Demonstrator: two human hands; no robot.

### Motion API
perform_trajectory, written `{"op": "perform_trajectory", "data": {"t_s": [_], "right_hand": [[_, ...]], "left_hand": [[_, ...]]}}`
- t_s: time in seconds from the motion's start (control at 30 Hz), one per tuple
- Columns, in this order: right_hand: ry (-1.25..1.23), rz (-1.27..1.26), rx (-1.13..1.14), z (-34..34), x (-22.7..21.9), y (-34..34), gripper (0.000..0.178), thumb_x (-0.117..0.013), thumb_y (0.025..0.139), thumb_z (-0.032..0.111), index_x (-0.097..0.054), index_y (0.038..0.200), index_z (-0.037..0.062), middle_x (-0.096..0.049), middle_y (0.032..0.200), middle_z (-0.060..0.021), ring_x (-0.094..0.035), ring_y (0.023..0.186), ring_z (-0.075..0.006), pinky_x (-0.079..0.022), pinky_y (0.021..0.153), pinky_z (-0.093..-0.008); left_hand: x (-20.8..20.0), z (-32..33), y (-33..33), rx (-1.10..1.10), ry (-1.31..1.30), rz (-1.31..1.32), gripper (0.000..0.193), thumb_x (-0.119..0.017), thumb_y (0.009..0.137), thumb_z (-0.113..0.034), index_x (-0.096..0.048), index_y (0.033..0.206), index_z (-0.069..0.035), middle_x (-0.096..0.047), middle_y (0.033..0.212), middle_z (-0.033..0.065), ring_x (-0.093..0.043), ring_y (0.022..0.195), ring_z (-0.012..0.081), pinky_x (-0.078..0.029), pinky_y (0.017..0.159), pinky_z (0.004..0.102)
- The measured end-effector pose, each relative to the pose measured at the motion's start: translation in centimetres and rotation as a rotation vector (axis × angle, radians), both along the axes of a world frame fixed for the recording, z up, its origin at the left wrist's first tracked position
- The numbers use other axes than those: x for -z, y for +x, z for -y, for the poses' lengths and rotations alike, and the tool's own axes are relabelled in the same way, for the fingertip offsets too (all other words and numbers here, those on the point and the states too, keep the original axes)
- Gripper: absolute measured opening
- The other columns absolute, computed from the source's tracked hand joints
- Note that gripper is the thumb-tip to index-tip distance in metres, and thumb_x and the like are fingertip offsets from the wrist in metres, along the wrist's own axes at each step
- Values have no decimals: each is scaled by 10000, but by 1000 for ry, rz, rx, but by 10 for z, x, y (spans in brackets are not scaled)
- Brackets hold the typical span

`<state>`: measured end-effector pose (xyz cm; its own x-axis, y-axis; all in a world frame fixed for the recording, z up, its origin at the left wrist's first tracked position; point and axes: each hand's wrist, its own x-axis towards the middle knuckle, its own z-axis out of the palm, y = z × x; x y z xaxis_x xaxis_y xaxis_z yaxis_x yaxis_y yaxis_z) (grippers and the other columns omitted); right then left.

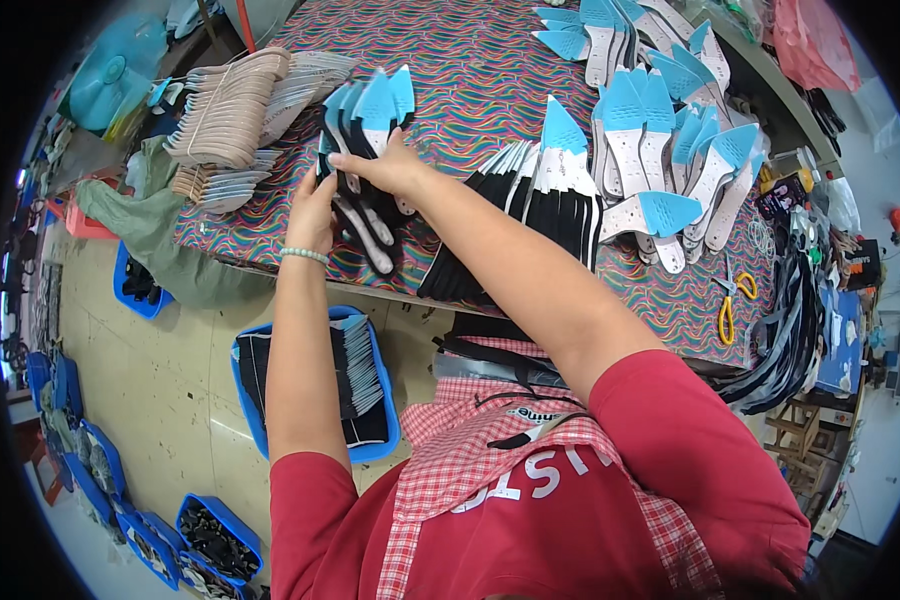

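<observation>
Both my hands are at a bunch of insole-shaped pieces (375, 108) with blue pointed ends and black-edged narrow parts, near the front left of the table. My left hand (313, 212), with a beaded bracelet at its wrist, grips the bunch at its left side. From the right, my right hand (395, 168) closes on it, thumb laid across near my left fingers. Just right of my hands lies a fanned row of black strips (562, 225) with white ends, one blue-tipped piece on top. A string-tied stack of beige insole-shaped pieces (232, 108) sits to the left.
The table (450, 60) has a wavy multicoloured cover. More blue-and-white insole-shaped pieces (625, 135) pile up at the right, with yellow-handled scissors (728, 308) near the right edge. A blue bin (395, 440) of black pieces stands below the front edge. Green cloth (170, 260) hangs at the left corner.
</observation>
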<state>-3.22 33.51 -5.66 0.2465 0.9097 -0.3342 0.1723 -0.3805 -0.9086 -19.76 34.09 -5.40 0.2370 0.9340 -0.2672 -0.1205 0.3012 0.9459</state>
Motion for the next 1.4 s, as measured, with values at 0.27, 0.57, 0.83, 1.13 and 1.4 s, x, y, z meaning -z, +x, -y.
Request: {"op": "perform_trajectory", "data": {"t_s": [0.27, 0.57, 0.83, 1.13, 1.4], "right_hand": [[-7, -545, -64, 34, -1, 14, 655, -752, 712, 120, -443, 1265, -46, -616, 1110, -168, -619, 996, -249, -499, 880, -366], [153, -588, 17, 45, 1, -6, 700, -731, 723, 170, -383, 1293, -43, -607, 1132, -177, -627, 971, -283, -497, 847, -340], [395, -212, 3, 61, -17, -26, 511, -639, 706, 81, -520, 1181, -64, -658, 1020, -172, -646, 927, -271, -488, 841, -335], [192, -814, -286, 91, -75, -4, 437, -600, 788, 64, -532, 1209, -34, -655, 1047, -133, -635, 938, -201, -505, 824, -322], [537, -297, 90, 82, -66, -24, 576, -635, 770, 24, -420, 1295, -75, -617, 1131, -158, -602, 1026, -223, -460, 897, -325]], "left_hand": [[-13, -13, -33, -133, -11, 133, 419, -520, 958, -198, -456, 1336, -29, -610, 1161, 84, -578, 1054, 167, -456, 893, 326], [-20, -37, 11, 179, -20, -132, 288, -678, 844, -160, -585, 1058, 9, -662, 907, 102, -655, 781, 189, -544, 674, 295], [-29, -15, -4, 183, -43, 70, 383, -733, 823, -222, -596, 1122, -25, -666, 981, 56, -642, 833, 155, -521, 714, 313], [-44, 8, -61, 123, -221, 580, 425, -542, 912, -328, -549, 1183, 0, -671, 988, 155, -674, 851, 246, -569, 760, 388], [-36, 22, -25, -72, 6, 498, 324, -606, 874, -163, -566, 1155, -7, -664, 1027, 92, -662, 891, 200, -543, 795, 320]]}}
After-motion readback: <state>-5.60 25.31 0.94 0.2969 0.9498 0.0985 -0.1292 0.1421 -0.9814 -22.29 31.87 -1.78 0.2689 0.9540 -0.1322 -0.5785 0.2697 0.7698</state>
